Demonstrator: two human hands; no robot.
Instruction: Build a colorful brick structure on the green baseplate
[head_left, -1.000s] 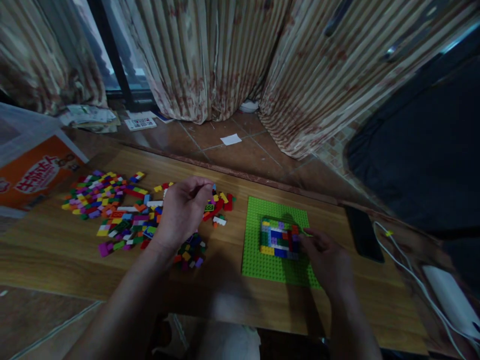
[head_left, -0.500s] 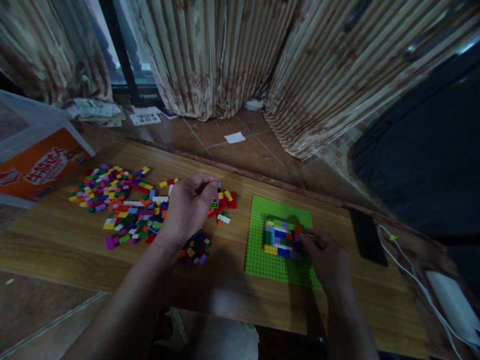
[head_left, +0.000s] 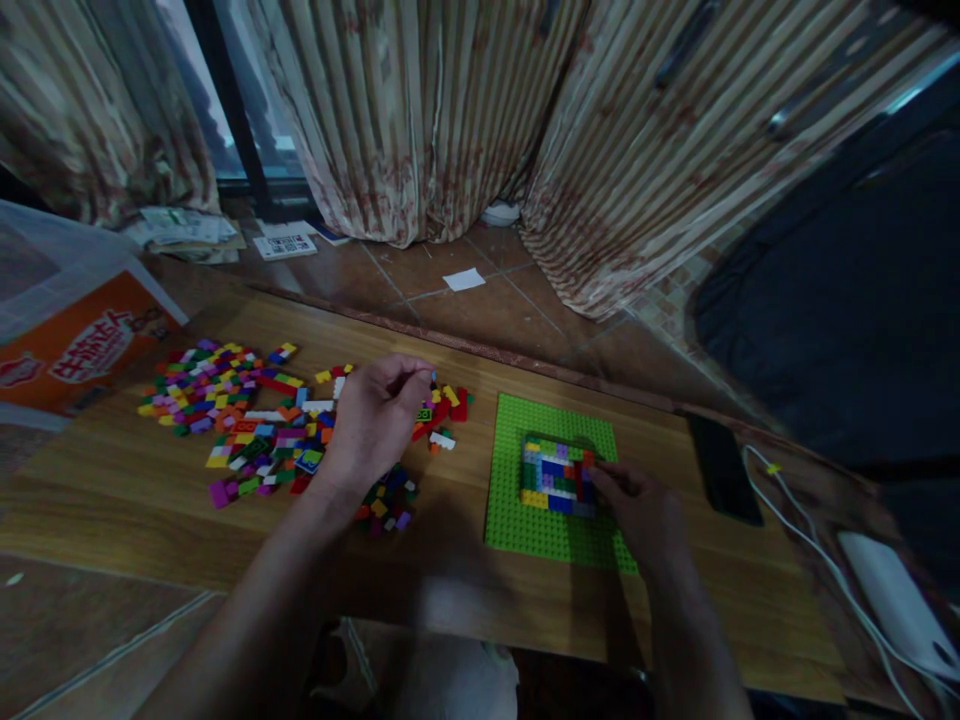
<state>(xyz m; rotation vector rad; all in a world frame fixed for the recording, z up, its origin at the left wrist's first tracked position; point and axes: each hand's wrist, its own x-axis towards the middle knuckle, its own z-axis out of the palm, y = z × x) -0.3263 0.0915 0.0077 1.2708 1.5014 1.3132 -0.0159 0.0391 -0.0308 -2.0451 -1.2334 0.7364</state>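
My left hand (head_left: 379, 415) is closed in a pinch above a spread of loose toy bricks (head_left: 281, 440). A speck of light blue shows at its fingertips; whether that is a held brick or one lying behind, I cannot tell. On the right, a green baseplate (head_left: 510, 510) lies flat and bears a low rectangular build of multicoloured bricks (head_left: 555, 478). The fingers of my right hand (head_left: 649, 510) are closed at the build's right edge, by the red bricks. My own fingers partly hide that edge.
A clear plastic tub with an orange label (head_left: 90, 340) stands at the left end of the wooden table (head_left: 450, 570). A black phone (head_left: 724, 470) lies right of the baseplate, near a white cable (head_left: 814, 540) and a white device (head_left: 892, 595). Curtains hang behind.
The view has shifted slightly, so everything sits a little further left. Both hands keep about the same places and grips.
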